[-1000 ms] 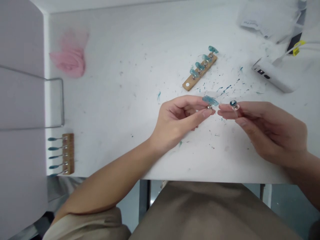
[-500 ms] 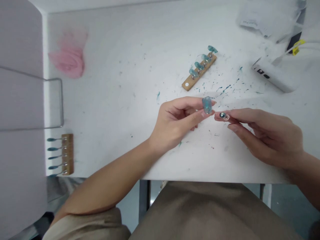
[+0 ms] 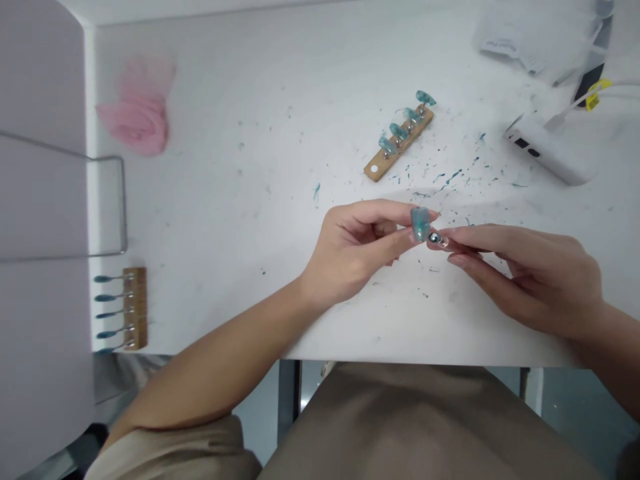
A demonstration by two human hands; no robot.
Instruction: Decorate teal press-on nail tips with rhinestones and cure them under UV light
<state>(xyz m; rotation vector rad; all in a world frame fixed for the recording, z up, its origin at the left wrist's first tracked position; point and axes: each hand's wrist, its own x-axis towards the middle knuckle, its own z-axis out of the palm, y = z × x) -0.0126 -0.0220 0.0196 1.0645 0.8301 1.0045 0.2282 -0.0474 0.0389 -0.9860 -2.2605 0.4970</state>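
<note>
My left hand point(image 3: 357, 250) pinches a translucent teal false nail point(image 3: 421, 224) between thumb and index finger, its broad face turned up. Just to the right, my right hand point(image 3: 530, 273) is closed with fingertips pressed around a small shiny silver piece point(image 3: 436, 238), rounded at its tip; what kind of part it is I cannot tell. The silver piece is right beside the nail's lower edge, and whether they touch is unclear. Beyond the hands, a wooden nail stand point(image 3: 371, 172) carries several similar teal nails point(image 3: 399, 131) on metal posts.
A second wooden stand point(image 3: 136, 308) with several dark teal nails lies at the left edge. A pink cloth flower point(image 3: 137, 123) sits far left near a metal wire frame point(image 3: 124, 207). At right are a white device point(image 3: 553, 153) with a cable and a plastic packet point(image 3: 530, 40). Teal specks mark the tabletop.
My left hand has shifted slightly right and toward me with the nail. My right hand has moved a little left, bringing the silver piece close to the nail.
</note>
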